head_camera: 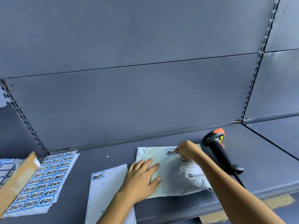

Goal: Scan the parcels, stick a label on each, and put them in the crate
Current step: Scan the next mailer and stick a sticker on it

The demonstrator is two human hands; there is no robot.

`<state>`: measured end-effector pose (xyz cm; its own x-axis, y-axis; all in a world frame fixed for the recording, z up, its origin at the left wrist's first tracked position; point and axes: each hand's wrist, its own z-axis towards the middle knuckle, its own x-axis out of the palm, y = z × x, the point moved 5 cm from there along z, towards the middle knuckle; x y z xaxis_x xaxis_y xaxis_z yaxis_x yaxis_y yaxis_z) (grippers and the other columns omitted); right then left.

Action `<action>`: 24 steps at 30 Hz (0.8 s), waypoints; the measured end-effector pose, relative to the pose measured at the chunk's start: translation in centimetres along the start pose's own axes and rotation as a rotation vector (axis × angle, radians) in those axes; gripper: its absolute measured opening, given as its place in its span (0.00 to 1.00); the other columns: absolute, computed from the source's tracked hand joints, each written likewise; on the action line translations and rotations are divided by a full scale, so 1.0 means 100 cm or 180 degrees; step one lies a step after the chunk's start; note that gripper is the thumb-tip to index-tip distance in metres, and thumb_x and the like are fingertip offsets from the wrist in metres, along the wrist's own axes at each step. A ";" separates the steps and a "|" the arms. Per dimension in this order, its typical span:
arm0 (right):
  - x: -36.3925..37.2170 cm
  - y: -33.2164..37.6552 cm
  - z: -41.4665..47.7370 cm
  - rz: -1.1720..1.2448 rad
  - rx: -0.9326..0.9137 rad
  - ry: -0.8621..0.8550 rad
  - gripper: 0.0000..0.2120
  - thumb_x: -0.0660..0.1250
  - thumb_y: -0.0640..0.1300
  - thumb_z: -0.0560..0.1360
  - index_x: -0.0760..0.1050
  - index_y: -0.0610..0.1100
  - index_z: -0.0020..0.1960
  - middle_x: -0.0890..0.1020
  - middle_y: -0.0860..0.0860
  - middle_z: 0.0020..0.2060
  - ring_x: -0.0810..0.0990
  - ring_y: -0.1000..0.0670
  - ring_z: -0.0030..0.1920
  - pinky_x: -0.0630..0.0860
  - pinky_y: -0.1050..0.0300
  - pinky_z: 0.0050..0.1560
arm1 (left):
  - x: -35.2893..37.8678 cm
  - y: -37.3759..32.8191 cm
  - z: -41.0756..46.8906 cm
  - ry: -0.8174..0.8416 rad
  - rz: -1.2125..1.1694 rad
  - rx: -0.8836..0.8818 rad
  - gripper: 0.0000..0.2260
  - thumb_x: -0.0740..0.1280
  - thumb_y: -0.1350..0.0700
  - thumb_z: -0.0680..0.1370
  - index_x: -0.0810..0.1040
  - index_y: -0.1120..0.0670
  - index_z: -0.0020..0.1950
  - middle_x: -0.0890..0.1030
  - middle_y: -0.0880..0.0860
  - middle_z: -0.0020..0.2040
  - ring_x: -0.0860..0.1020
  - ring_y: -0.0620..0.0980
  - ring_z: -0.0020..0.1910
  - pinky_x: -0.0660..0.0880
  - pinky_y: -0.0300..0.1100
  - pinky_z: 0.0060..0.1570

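On parcel (171, 177): left hand (142, 175) flat; right hand (187, 150) pressing label (170, 152).

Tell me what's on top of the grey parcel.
A blue label, right hand holding its edge; left hand flat; a shipping label, partly hidden under the right forearm.

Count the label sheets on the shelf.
3: a full sheet at the left, a nearly stripped sheet at centre front, and a stripped one cut off at the left edge. More may lie beneath the full one.
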<state>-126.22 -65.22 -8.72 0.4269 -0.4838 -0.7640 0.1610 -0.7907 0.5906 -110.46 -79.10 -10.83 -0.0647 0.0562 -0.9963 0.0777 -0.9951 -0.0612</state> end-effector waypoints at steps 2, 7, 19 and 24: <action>0.008 0.001 0.001 -0.0411 0.0003 -0.0243 0.11 0.62 0.42 0.74 0.67 0.45 0.33 0.75 0.46 0.38 0.73 0.43 0.43 0.68 0.59 0.40 | 0.002 -0.001 -0.003 -0.0040 -0.0089 0.0042 0.32 0.39 0.33 0.72 0.54 0.38 0.75 0.50 0.42 0.78 0.47 0.45 0.76 0.44 0.41 0.72; 0.013 0.003 -0.011 -0.0826 -0.0358 -0.1146 0.16 0.65 0.52 0.74 0.69 0.42 0.56 0.70 0.47 0.55 0.71 0.43 0.57 0.67 0.55 0.42 | 0.006 -0.001 -0.003 -0.0157 -0.0268 0.0017 0.37 0.33 0.33 0.67 0.54 0.37 0.74 0.49 0.41 0.77 0.45 0.44 0.76 0.42 0.43 0.74; 0.010 -0.010 -0.058 -0.0864 -0.0831 -0.1885 0.27 0.54 0.57 0.73 0.76 0.42 0.63 0.78 0.46 0.64 0.75 0.40 0.66 0.71 0.41 0.63 | 0.020 0.009 0.002 -0.0541 -0.0023 0.0075 0.18 0.55 0.38 0.74 0.71 0.39 0.62 0.77 0.42 0.62 0.77 0.46 0.60 0.62 0.43 0.59; 0.001 -0.050 -0.073 0.0126 0.0063 -0.1083 0.30 0.66 0.48 0.75 0.60 0.41 0.72 0.62 0.43 0.71 0.65 0.40 0.68 0.63 0.54 0.64 | 0.022 0.010 0.002 -0.0492 0.0048 0.0054 0.19 0.54 0.39 0.75 0.72 0.40 0.63 0.77 0.43 0.63 0.75 0.46 0.61 0.61 0.42 0.60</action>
<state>-120.48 -58.61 -9.81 0.1108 -0.6089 -0.7855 0.1315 -0.7744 0.6189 -110.74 -80.02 -13.09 -0.2161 0.0294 -0.9759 0.0632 -0.9970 -0.0441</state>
